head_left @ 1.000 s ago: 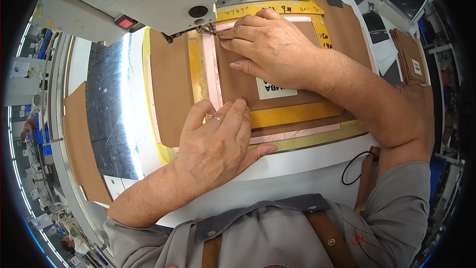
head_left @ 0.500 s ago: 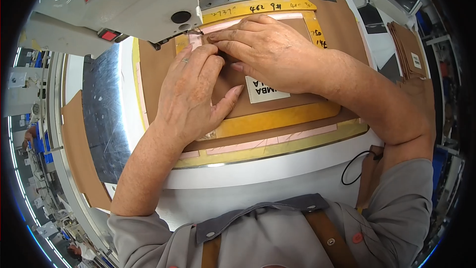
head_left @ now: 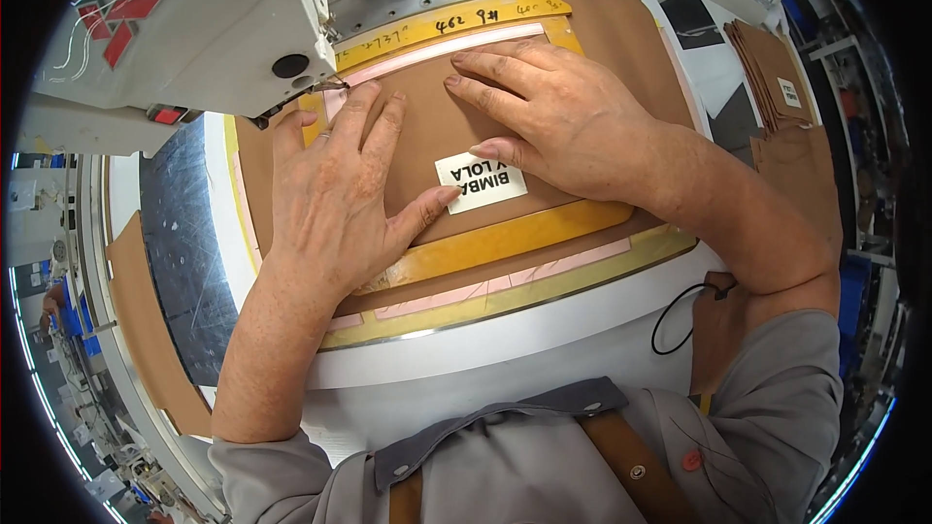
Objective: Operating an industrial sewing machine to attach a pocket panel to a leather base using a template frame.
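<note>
Both of my hands rest on a brown panel point(head_left: 417, 136), which looks like leather or coated fabric, inside a yellow rectangular frame point(head_left: 505, 236). My left hand point(head_left: 335, 189) lies with spread fingers near the panel's left edge, its fingertips by the machine's lower end. Flat to the right, with its fingers stretched over the upper middle, is my right hand point(head_left: 568, 116). Between the two thumbs sits a white label point(head_left: 481, 184) with black print. A pale pink strip point(head_left: 437, 50) runs along the frame's far inner edge. Neither hand holds anything.
A white sewing machine head point(head_left: 223, 29) overhangs the far left corner. Beyond the frame lies a perforated metal plate point(head_left: 437, 2). Brown pieces point(head_left: 767, 73) are stacked at far right; a black cable loop point(head_left: 680, 315) lies near right. A dark, scratched plate point(head_left: 184, 252) is at left.
My hands have moved apart: the fingertips were together near the panel's far left corner, and now the right hand lies farther right. More of the label shows. The whole view has shifted slightly.
</note>
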Demonstrator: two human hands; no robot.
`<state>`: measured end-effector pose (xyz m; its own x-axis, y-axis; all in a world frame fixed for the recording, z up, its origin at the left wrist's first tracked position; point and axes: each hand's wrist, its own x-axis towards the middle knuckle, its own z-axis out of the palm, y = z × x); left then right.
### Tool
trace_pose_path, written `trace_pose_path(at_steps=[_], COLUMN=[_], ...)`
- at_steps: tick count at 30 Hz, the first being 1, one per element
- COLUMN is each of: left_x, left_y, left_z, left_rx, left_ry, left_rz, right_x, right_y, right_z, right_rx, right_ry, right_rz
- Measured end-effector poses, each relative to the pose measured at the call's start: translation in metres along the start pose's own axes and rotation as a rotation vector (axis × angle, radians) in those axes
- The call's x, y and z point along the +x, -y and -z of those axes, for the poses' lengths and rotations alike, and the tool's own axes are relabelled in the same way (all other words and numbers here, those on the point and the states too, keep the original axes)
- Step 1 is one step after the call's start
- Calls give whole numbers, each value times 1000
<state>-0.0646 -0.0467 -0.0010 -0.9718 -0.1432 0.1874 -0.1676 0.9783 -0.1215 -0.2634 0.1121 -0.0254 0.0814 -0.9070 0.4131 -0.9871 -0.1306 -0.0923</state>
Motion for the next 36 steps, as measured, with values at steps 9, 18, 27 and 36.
trace_pose_path(at_steps=[9,18,27,36], left_x=[-2,-2,-3,-3], left_y=[-2,-3,-3,-3], left_z=[-1,2,0,1], left_rx=[-16,40,37,35], left_ry=[30,11,-2,-12], left_rz=[46,50,52,55], right_x=[-20,-16,-14,-1], right_y=[0,4,8,22], right_z=[23,28,23,16], right_rx=[-302,-411,-470,-609], right_ry=[30,74,91,146], right_rz=[-76,-116,-147,-124])
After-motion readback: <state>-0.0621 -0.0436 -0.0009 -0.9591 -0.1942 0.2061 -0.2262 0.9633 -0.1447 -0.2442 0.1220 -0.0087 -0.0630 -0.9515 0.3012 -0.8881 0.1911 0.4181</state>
